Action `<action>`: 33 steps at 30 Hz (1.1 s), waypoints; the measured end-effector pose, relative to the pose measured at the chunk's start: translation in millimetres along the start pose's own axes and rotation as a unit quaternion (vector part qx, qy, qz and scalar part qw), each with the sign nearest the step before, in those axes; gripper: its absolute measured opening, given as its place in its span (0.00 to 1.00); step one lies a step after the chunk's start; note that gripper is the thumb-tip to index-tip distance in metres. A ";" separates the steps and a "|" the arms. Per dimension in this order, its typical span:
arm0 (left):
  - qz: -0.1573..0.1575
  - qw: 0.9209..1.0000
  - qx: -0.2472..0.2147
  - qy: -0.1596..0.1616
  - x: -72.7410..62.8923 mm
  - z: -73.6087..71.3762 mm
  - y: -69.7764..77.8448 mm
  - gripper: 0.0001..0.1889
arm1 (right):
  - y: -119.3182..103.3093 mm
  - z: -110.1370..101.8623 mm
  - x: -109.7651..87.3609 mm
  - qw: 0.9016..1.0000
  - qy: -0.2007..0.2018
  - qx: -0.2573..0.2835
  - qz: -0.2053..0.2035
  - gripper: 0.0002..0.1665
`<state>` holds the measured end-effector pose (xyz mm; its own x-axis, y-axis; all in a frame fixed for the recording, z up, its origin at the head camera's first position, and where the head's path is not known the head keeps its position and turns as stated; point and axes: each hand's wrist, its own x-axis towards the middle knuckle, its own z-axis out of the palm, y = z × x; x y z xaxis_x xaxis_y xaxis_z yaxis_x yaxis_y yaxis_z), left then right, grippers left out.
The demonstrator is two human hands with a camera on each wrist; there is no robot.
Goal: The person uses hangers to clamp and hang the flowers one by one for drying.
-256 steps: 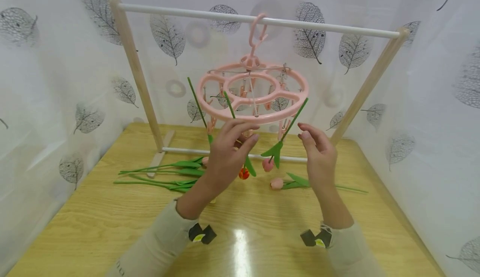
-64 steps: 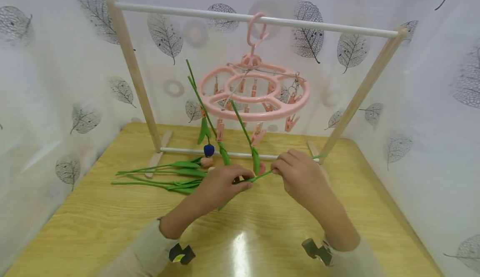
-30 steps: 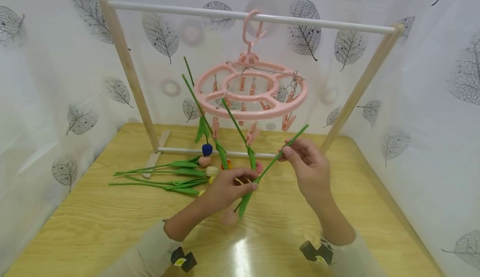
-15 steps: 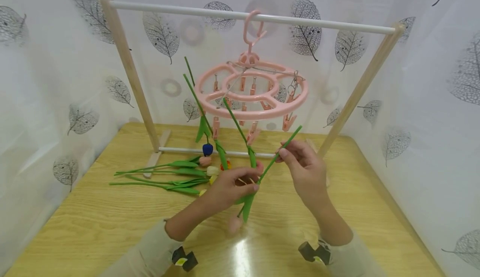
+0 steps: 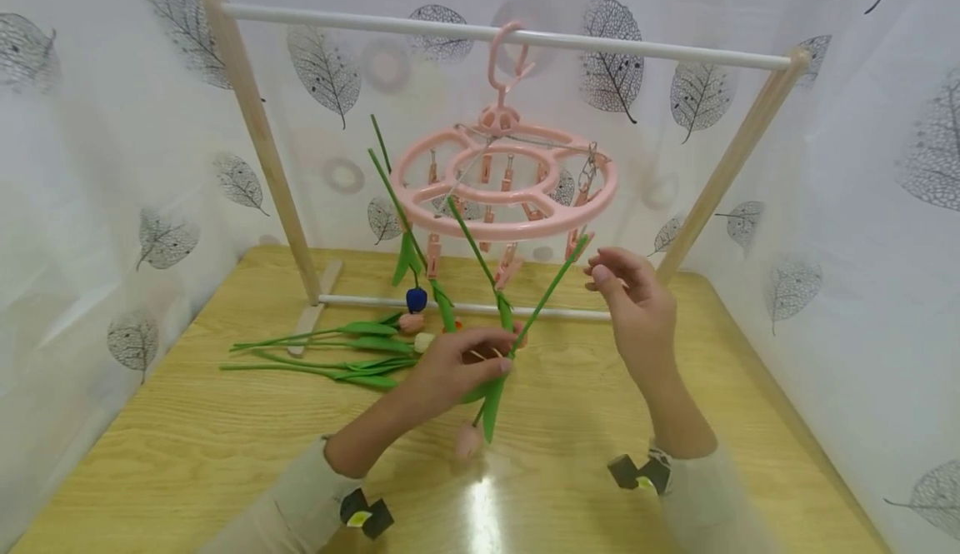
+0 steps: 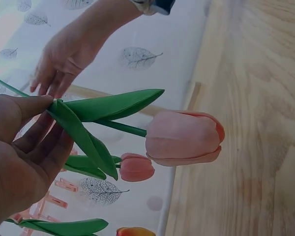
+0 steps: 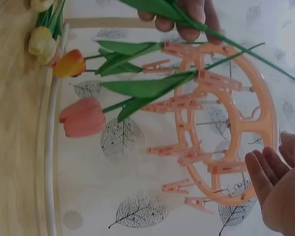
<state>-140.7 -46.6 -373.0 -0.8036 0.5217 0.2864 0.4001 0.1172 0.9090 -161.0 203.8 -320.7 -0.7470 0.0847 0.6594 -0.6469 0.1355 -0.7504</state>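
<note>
Head down over the table, an artificial pale pink tulip (image 6: 184,137) is pinched between thumb and fingers of my left hand (image 5: 457,366) where its leaves join the stem. Its green stem slants up to the right, the tip overlapping a clip (image 5: 577,246) in the head view. My right hand (image 5: 637,304) is off the stem, fingers loosely bent and holding nothing, right of that clip. Above hangs a round pink clip hanger (image 5: 495,227). Clips on its left and front hold a blue tulip (image 5: 416,300), an orange tulip (image 7: 70,63) and a deeper pink tulip (image 7: 83,117), blooms downward.
A wooden stand with a white top rod (image 5: 360,21) bears the hanger; its lower rod (image 5: 360,299) runs just above the table (image 5: 225,454). Several loose tulips lie at the left, stems (image 5: 300,366) pointing left. A leaf-printed curtain (image 5: 847,229) surrounds the table.
The pale pink tulip, earlier lying on the table at the right, is now in my left hand. The hanger has turned. My right hand has just released the stem and moved right and up.
</note>
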 end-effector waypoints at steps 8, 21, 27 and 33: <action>-0.014 1.000 -0.016 0.002 -0.6 -4.6 3.6 0.16 | 22.9 -5.9 33.0 0.996 0.030 -0.066 0.048 0.19; -0.019 0.999 -0.025 0.006 -1.7 -5.9 7.5 0.17 | 35.1 1.5 41.9 0.997 0.014 -0.058 0.052 0.16; -0.013 1.000 -0.027 0.006 -1.6 -5.1 7.0 0.16 | 35.3 -0.6 37.2 0.998 0.023 -0.032 0.054 0.16; -0.008 0.999 -0.038 0.001 -0.9 -3.6 8.0 0.15 | 34.0 -3.5 33.1 0.998 0.024 0.034 0.037 0.11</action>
<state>-138.4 -49.2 -364.9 -0.8105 0.5186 0.2724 0.3524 0.0601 0.9339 -207.2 214.7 -324.2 -0.7861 0.1391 0.6023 -0.6003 0.0603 -0.7975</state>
